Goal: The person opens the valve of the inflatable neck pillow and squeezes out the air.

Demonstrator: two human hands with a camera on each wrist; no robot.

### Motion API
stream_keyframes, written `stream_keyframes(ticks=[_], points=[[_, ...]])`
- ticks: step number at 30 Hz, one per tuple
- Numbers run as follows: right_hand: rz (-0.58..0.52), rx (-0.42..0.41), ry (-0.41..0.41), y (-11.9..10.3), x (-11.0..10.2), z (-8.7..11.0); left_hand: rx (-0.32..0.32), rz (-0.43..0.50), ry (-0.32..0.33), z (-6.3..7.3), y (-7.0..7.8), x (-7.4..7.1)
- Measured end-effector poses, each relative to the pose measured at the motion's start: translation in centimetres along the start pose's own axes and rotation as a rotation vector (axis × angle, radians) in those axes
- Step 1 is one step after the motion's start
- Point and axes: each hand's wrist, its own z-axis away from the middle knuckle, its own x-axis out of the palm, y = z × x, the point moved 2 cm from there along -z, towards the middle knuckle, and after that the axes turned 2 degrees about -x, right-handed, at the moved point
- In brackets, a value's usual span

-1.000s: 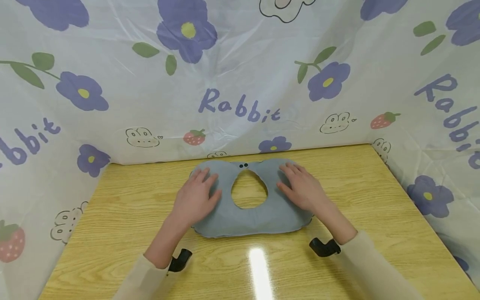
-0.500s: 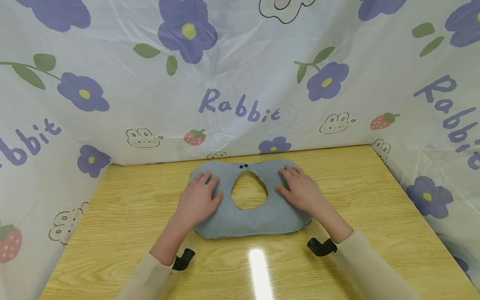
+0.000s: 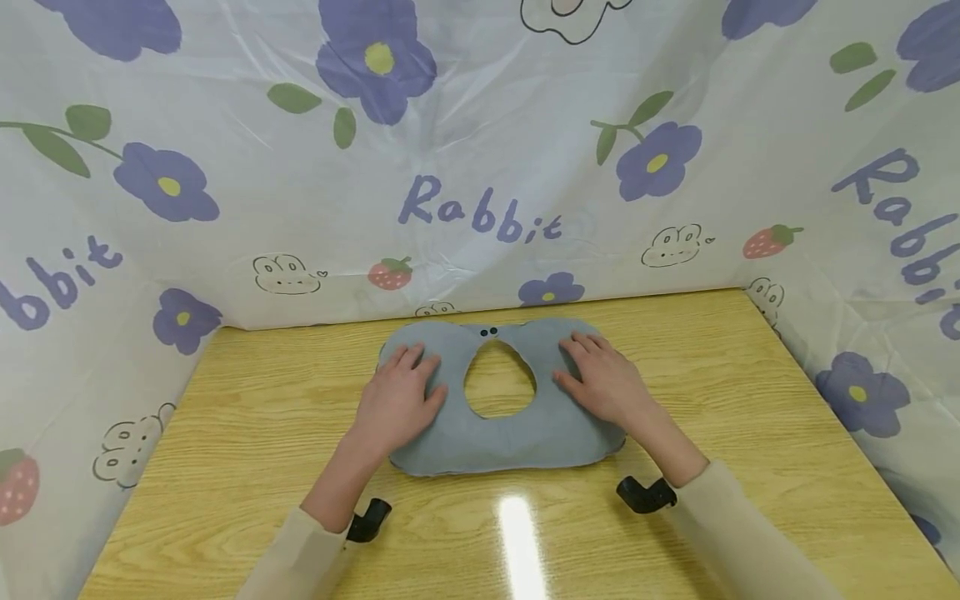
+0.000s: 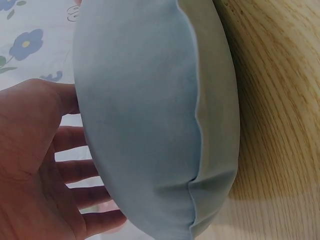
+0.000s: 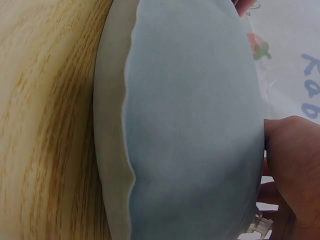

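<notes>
A grey pillow (image 3: 510, 446) is laid flat on the table (image 3: 225, 417), near the back edge, w/ a cloth (image 3: 480, 275) hung behind it. The pillow's L half is touched from above by the L hand (image 3: 396, 402); its R half is touched by the R hand (image 3: 606, 382). Each grip is loose & spread, w/ fingers (image 4: 75, 171) mostly straight, & nothing is held in either. Btwn the hands, a hole (image 3: 500, 379) is seen in the pillow's middle, w/ 2 black dots (image 3: 488, 332) set just above it. In the R wrist view, a clear plastic bit (image 5: 261, 226) is seen by the pillow's side, near the R hand. The cloth is printed w/ purple flowers, strawberries, bunnies & "Rabbit". Cream sleeves (image 3: 742, 525) are worn.
</notes>
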Motion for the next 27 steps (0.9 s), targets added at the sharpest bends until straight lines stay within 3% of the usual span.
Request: stream_keyframes(ticks=[12, 17, 27], points=[[-0.044, 0.022, 0.006, 0.4, -0.7, 0.5, -0.040, 0.020, 0.028, 0.9, -0.3, -1.9], [-0.049, 0.014, 0.020, 0.1, -1.2, 1.0, -0.027, 0.022, 0.043, 1.5, 0.0, -2.6], [-0.030, 0.006, 0.048, -0.4, -1.0, 1.9, -0.004, 0.018, 0.067, 2.7, 0.7, -2.2]])
